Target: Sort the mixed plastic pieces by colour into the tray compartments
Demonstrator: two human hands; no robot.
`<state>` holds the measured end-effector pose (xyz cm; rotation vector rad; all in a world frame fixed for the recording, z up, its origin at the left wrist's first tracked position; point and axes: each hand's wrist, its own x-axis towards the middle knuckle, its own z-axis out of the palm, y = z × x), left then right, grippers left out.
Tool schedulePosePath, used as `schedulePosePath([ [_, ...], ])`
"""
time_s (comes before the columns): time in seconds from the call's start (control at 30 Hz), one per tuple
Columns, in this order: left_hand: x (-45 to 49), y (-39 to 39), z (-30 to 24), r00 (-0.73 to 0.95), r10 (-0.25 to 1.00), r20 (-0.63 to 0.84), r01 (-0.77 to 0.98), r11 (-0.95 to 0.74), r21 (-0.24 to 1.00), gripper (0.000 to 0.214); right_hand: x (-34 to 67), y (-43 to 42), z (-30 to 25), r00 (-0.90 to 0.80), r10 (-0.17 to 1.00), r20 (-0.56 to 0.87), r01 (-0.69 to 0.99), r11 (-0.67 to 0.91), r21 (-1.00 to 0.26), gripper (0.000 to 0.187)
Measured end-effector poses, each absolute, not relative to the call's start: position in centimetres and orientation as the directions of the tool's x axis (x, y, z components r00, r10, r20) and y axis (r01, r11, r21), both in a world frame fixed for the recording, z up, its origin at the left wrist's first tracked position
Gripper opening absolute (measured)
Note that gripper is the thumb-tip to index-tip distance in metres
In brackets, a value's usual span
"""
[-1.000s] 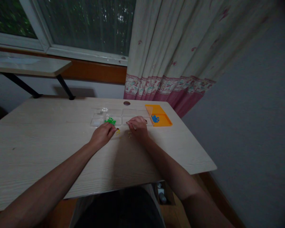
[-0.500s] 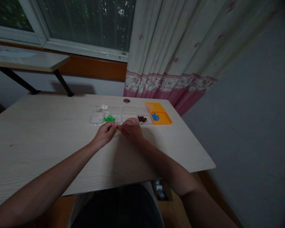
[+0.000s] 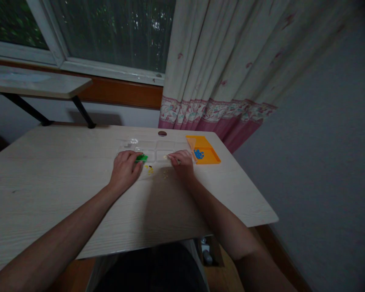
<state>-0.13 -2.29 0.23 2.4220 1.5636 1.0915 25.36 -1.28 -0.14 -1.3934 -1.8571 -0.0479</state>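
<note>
My left hand (image 3: 126, 168) rests at the left part of a clear plastic compartment box (image 3: 144, 144). Its thumb and fingers are apart, beside a pile of small green pieces (image 3: 142, 157). At the box's right part is my right hand (image 3: 183, 163), fingertips pinched together by a few small pale pieces (image 3: 166, 157); what they hold, if anything, is too small to make out. In front of the box, small yellow pieces (image 3: 150, 170) and one dark piece (image 3: 150, 166) lie on the table. More pale bits (image 3: 165, 174) lie to their right.
An orange tray (image 3: 211, 156) with small blue pieces (image 3: 198, 154) stands at the box's right end. Behind the box is a round brown disc (image 3: 162, 133) on the wooden table (image 3: 79, 194). A raised shelf (image 3: 39, 83) stands at the left back, with a curtain (image 3: 197, 81) behind the table.
My hands, together in front of the box before, have parted: the left to the green pieces, the right rightward to the box. The yellow and pale pieces now show; the brown pieces are hidden.
</note>
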Motion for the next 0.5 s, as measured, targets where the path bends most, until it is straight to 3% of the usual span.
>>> schedulePosePath([
  [0.1, -0.3, -2.4, -0.6, 0.238, 0.833, 0.5, 0.845, -0.432, 0.317, 0.041, 27.8, 0.1, -0.7, 0.034, 0.822, 0.569, 0.846, 0.279, -0.454, 0.021],
  [0.27, -0.4, -2.4, -1.2, 0.275, 0.846, 0.457, 0.865, -0.425, 0.266, 0.037, 30.3, 1.0, -1.2, 0.124, 0.853, 0.508, 0.916, 0.098, -0.389, 0.024],
  [0.5, -0.3, -2.6, -0.4, 0.29, 0.858, 0.423, 0.872, -0.419, 0.252, 0.033, 31.0, 1.1, -1.0, 0.115, 0.867, 0.485, 0.931, 0.076, -0.356, 0.025],
])
